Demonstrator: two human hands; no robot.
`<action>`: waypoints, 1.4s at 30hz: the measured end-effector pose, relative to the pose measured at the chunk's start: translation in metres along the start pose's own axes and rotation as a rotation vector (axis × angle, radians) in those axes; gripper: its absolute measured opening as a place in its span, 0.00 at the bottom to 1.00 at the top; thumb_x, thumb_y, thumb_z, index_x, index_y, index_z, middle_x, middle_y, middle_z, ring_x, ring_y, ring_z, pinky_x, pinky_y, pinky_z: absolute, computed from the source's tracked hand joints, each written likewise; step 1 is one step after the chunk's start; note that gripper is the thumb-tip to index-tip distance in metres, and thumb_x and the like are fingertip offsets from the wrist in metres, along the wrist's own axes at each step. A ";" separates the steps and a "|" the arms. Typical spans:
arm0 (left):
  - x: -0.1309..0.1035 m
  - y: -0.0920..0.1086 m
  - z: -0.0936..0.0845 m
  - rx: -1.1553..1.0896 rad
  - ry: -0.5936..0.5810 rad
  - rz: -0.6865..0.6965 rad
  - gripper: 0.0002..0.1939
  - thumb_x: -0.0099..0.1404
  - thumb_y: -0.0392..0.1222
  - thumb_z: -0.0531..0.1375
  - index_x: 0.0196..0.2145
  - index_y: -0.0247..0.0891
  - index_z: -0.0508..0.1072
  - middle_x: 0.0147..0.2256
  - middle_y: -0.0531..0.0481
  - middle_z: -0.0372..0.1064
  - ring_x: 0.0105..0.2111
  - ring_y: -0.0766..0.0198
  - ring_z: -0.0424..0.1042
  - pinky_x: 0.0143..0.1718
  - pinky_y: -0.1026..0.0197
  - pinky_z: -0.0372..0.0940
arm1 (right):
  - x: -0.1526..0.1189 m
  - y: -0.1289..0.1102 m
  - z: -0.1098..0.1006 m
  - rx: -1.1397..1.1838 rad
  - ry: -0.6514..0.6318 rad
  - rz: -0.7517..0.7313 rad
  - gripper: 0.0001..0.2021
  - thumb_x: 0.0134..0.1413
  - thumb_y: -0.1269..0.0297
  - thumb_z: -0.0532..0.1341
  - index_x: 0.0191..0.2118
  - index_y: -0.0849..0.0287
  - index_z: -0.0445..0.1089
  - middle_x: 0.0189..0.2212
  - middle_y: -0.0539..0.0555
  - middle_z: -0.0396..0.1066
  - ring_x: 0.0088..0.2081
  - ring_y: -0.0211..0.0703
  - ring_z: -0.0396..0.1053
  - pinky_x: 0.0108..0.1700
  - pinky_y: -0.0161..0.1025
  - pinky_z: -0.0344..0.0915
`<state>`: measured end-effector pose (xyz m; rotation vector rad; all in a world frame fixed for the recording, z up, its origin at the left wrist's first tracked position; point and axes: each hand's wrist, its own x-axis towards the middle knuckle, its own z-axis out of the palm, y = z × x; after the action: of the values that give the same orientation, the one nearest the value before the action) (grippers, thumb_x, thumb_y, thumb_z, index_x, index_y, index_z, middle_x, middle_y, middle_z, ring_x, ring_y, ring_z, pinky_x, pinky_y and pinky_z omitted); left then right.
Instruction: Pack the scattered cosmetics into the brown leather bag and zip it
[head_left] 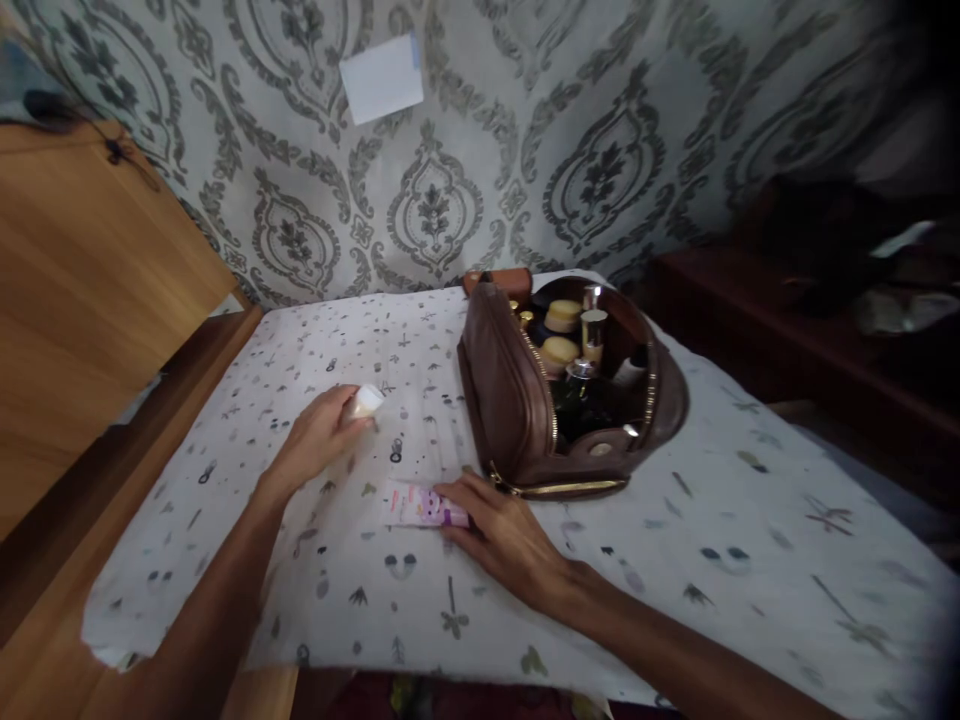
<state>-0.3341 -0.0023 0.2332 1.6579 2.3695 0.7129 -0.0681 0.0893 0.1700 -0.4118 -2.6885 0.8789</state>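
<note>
Between the fingers of my left hand (pixel 322 435) is a small white-capped bottle (pixel 365 402), tilted just above the cloth. My right hand (pixel 510 535) is closed on the end of a pink and purple squeeze tube (pixel 421 505), which lies almost level over the cloth. Right behind my right hand stands a brown leather toiletry bag (pixel 502 400), its zip wide apart. Inside it are yellow-lidded jars (pixel 561 352), a bottle with a silver cap (pixel 593 335) and other containers. The bag's darker depth hides some of them.
A white printed cloth (pixel 405 610) covers the table. Against the patterned wall, a brown cylindrical item (pixel 499 280) lies behind the bag. Wooden furniture (pixel 97 300) rises at the left, and a dark reddish surface (pixel 720 310) with items on it is at the right.
</note>
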 end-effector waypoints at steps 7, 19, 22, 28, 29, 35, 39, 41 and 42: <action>0.017 0.023 0.045 0.124 -0.100 0.177 0.18 0.69 0.45 0.54 0.54 0.42 0.69 0.48 0.44 0.70 0.47 0.49 0.67 0.48 0.48 0.63 | -0.002 0.000 -0.005 0.038 -0.029 0.010 0.18 0.58 0.69 0.65 0.54 0.58 0.69 0.44 0.56 0.72 0.44 0.48 0.73 0.45 0.42 0.71; 0.009 -0.007 0.061 0.118 0.004 0.211 0.21 0.70 0.50 0.55 0.58 0.44 0.65 0.48 0.44 0.71 0.49 0.50 0.70 0.50 0.46 0.66 | 0.000 -0.004 -0.015 0.076 -0.157 0.095 0.14 0.60 0.67 0.63 0.51 0.58 0.69 0.46 0.55 0.71 0.45 0.48 0.72 0.44 0.42 0.68; 0.008 -0.015 0.064 0.141 0.063 0.217 0.20 0.69 0.51 0.55 0.55 0.43 0.68 0.47 0.44 0.72 0.47 0.50 0.72 0.48 0.48 0.68 | 0.000 0.001 -0.007 0.103 -0.119 0.077 0.14 0.58 0.69 0.63 0.51 0.56 0.69 0.48 0.54 0.72 0.46 0.46 0.72 0.46 0.40 0.68; 0.010 -0.013 0.069 0.097 0.213 0.304 0.19 0.67 0.53 0.57 0.51 0.41 0.71 0.44 0.42 0.74 0.44 0.49 0.73 0.44 0.50 0.68 | 0.003 0.033 0.033 0.047 -0.010 -0.035 0.23 0.52 0.56 0.69 0.53 0.56 0.69 0.47 0.55 0.73 0.45 0.47 0.74 0.45 0.37 0.71; 0.009 -0.007 0.067 0.021 0.203 0.280 0.18 0.68 0.52 0.57 0.51 0.41 0.71 0.44 0.43 0.74 0.42 0.50 0.73 0.43 0.51 0.68 | 0.003 0.036 0.035 0.055 0.006 -0.044 0.24 0.53 0.54 0.69 0.54 0.55 0.68 0.48 0.55 0.73 0.46 0.47 0.74 0.46 0.37 0.72; 0.003 0.024 0.059 -0.733 0.038 -0.134 0.22 0.67 0.58 0.57 0.48 0.38 0.73 0.40 0.44 0.75 0.40 0.55 0.73 0.41 0.58 0.67 | -0.006 0.021 0.013 0.179 0.065 -0.018 0.24 0.57 0.63 0.65 0.59 0.57 0.66 0.54 0.61 0.71 0.54 0.49 0.71 0.55 0.38 0.69; 0.004 0.028 0.061 -1.208 0.066 -0.328 0.27 0.62 0.63 0.61 0.46 0.36 0.76 0.44 0.40 0.77 0.45 0.51 0.75 0.42 0.57 0.69 | -0.008 0.009 0.000 0.220 0.130 0.006 0.21 0.60 0.65 0.62 0.59 0.56 0.67 0.54 0.60 0.72 0.55 0.48 0.71 0.56 0.39 0.69; 0.004 0.031 0.060 -1.364 0.071 -0.378 0.26 0.62 0.61 0.62 0.48 0.36 0.75 0.46 0.40 0.77 0.46 0.51 0.76 0.41 0.58 0.71 | -0.007 0.007 -0.001 0.250 0.147 -0.003 0.19 0.62 0.63 0.61 0.58 0.56 0.68 0.53 0.60 0.72 0.54 0.47 0.72 0.55 0.40 0.70; 0.003 0.033 0.059 -1.422 0.061 -0.390 0.26 0.62 0.60 0.63 0.49 0.37 0.74 0.46 0.40 0.77 0.46 0.51 0.76 0.40 0.58 0.71 | -0.006 0.007 -0.002 0.263 0.149 -0.011 0.19 0.63 0.61 0.60 0.58 0.57 0.68 0.52 0.60 0.73 0.53 0.47 0.73 0.55 0.40 0.71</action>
<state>-0.2843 0.0268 0.1973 0.5215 1.3229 1.7171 -0.0607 0.0933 0.1661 -0.3850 -2.3971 1.1330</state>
